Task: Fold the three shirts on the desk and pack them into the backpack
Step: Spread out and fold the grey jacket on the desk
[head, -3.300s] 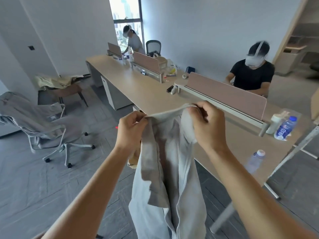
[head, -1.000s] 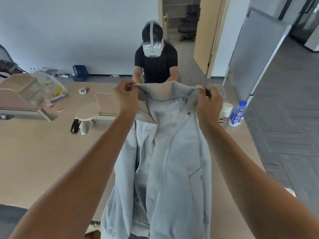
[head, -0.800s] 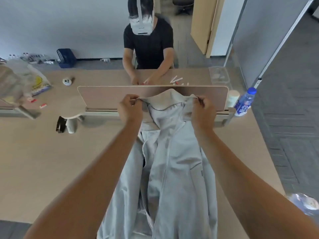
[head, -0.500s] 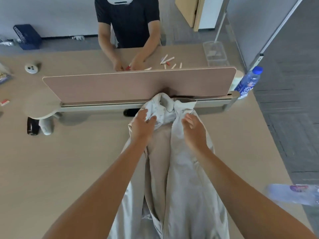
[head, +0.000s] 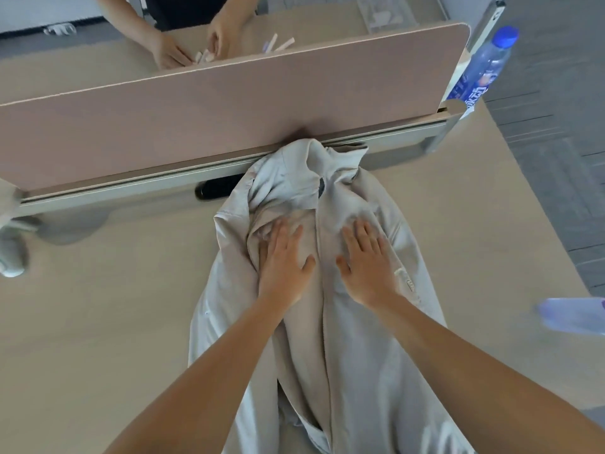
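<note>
Shirt (head: 330,322) lies front-up on desk (head: 98,322), collar against base of divider (head: 229,103), zipper running down middle, lower part hanging over near edge. Left hand (head: 284,267) flat on shirt left of zipper, fingers straight, slightly apart. Right hand (head: 368,267) flat right of zipper, fingers straight, slightly spread. Bottle (head: 484,67) stands at divider's right end. Second person's hands (head: 196,47) beyond divider.

Shirt (head: 343,339) hem runs off the near edge, and 1 bottle (head: 573,314) far right is just blur.
</note>
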{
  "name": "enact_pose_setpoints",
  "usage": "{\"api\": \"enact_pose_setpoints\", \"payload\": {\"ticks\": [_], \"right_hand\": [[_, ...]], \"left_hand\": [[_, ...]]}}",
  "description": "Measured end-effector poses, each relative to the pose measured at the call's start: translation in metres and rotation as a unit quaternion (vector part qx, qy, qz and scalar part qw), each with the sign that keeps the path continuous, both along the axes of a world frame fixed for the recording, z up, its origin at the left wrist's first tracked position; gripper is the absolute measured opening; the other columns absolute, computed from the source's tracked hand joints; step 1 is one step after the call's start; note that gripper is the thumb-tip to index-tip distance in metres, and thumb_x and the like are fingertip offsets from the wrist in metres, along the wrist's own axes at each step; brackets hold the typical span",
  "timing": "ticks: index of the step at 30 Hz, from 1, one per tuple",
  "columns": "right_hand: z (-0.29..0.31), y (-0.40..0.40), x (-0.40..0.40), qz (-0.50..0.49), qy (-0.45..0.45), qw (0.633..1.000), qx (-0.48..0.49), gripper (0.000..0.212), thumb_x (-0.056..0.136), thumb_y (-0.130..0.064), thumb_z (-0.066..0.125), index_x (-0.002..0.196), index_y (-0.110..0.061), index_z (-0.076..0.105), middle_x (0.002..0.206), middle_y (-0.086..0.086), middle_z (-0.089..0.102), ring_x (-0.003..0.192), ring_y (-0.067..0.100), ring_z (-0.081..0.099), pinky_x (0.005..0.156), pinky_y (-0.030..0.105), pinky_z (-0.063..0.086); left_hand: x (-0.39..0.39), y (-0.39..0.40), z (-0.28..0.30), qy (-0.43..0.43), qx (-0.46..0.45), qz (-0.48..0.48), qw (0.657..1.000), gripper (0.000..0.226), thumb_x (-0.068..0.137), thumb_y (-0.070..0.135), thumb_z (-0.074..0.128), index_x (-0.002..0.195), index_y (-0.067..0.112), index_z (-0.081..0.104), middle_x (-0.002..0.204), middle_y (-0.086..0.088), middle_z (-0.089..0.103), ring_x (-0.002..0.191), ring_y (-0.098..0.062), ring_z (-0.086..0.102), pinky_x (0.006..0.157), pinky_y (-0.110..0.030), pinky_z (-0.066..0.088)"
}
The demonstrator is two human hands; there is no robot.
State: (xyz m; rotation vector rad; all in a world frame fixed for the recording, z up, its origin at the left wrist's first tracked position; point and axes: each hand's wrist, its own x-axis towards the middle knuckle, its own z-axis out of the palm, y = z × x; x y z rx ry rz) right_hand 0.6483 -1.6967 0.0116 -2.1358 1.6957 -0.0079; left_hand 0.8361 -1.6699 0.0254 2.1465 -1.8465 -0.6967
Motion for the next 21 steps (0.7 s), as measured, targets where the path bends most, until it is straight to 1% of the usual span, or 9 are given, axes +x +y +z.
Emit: {"api": "enact_pose_setpoints", "payload": {"ticks": [1, 3, 5, 7, 10, 14, 18, 20, 21], "right_hand": [[-0.009, -0.001, -0.001, 0.000, 0.012, 1.000, -0.005, 0.068, 0.109, -0.042, 0.040, 0.168, -0.019, 0.014, 0.176, 0.006, -0.001, 0.162, 0.024, -0.004, 0.129, 0.042, -0.007], [-0.028, -0.002, -0.004, 0.005, 0.035, 0.999, -0.004, 0.070, 0.110, -0.049, 0.031, 0.168, -0.022, 0.004, 0.175, 0.003, -0.011, 0.161, 0.020, -0.014, 0.129, 0.042, -0.012], [-0.042, -0.002, -0.012, 0.012, 0.054, 0.998, -0.017, 0.072, 0.109, -0.055, 0.021, 0.167, -0.023, -0.006, 0.174, 0.002, -0.019, 0.159, 0.018, -0.022, 0.129, 0.042, -0.013], [-0.051, -0.006, -0.020, 0.018, 0.060, 0.997, -0.039, 0.073, 0.107, -0.058, 0.016, 0.167, -0.024, -0.010, 0.174, 0.002, -0.019, 0.159, 0.018, -0.022, 0.129, 0.044, -0.010], [-0.057, -0.020, -0.040, 0.025, 0.060, 0.996, -0.060, 0.073, 0.107, -0.058, 0.017, 0.167, -0.024, -0.007, 0.175, 0.002, -0.015, 0.160, 0.019, -0.016, 0.130, 0.047, -0.005], [-0.057, -0.048, -0.077, 0.032, 0.053, 0.995, -0.077, 0.072, 0.107, -0.057, 0.021, 0.168, -0.023, 0.003, 0.176, 0.003, -0.005, 0.162, 0.021, -0.005, 0.131, 0.049, 0.000], [-0.055, -0.073, -0.107, 0.032, 0.061, 0.995, -0.076, 0.072, 0.107, -0.059, 0.017, 0.168, -0.025, 0.002, 0.176, 0.002, -0.004, 0.162, 0.020, -0.006, 0.131, 0.049, 0.000], [-0.055, -0.082, -0.119, 0.040, 0.065, 0.995, -0.071, 0.072, 0.106, -0.061, 0.015, 0.168, -0.026, 0.000, 0.176, 0.001, -0.007, 0.162, 0.019, -0.009, 0.131, 0.048, -0.002], [-0.055, -0.087, -0.124, 0.046, 0.066, 0.994, -0.067, 0.072, 0.106, -0.062, 0.014, 0.168, -0.027, -0.001, 0.176, 0.000, -0.007, 0.161, 0.018, -0.010, 0.131, 0.048, -0.003]], "left_hand": [[-0.002, 0.000, -0.010, -0.033, 0.019, -0.006, 0.999, 0.070, 0.098, 0.044, 0.054, 0.161, 0.026, 0.029, 0.173, -0.004, 0.013, 0.160, -0.022, 0.004, 0.128, -0.048, 0.003], [-0.007, 0.000, -0.031, -0.107, 0.051, -0.017, 0.993, 0.073, 0.100, 0.057, 0.044, 0.163, 0.028, 0.020, 0.173, -0.008, 0.007, 0.160, -0.025, 0.001, 0.128, -0.052, -0.001], [-0.015, 0.002, -0.047, -0.154, 0.038, -0.025, 0.987, 0.074, 0.101, 0.064, 0.033, 0.164, 0.029, 0.018, 0.174, -0.011, 0.005, 0.160, -0.028, 0.000, 0.127, -0.055, -0.003], [-0.023, 0.001, -0.060, -0.178, 0.004, -0.019, 0.984, 0.075, 0.100, 0.066, 0.026, 0.165, 0.028, 0.019, 0.173, -0.013, 0.007, 0.160, -0.030, 0.003, 0.127, -0.059, 0.001], [-0.040, -0.005, -0.073, -0.200, -0.022, -0.008, 0.979, 0.074, 0.102, 0.067, 0.023, 0.166, 0.030, 0.015, 0.174, -0.013, 0.005, 0.161, -0.029, -0.002, 0.125, -0.062, 0.001], [-0.071, -0.025, -0.076, -0.193, -0.026, -0.012, 0.981, 0.073, 0.103, 0.066, 0.021, 0.166, 0.030, 0.011, 0.174, -0.014, 0.003, 0.160, -0.031, -0.006, 0.124, -0.065, 0.000], [-0.099, -0.048, -0.072, -0.172, 0.008, -0.029, 0.985, 0.075, 0.102, 0.067, 0.017, 0.166, 0.031, 0.003, 0.174, -0.012, -0.003, 0.159, -0.032, -0.016, 0.123, -0.065, -0.010], [-0.106, -0.056, -0.063, -0.148, 0.040, -0.040, 0.987, 0.075, 0.103, 0.064, 0.025, 0.166, 0.031, 0.001, 0.174, -0.010, -0.007, 0.158, -0.029, -0.019, 0.124, -0.061, -0.011], [-0.106, -0.057, -0.057, -0.127, 0.050, -0.043, 0.990, 0.075, 0.103, 0.061, 0.031, 0.166, 0.029, 0.005, 0.174, -0.009, -0.005, 0.159, -0.027, -0.017, 0.125, -0.058, -0.008]]}}
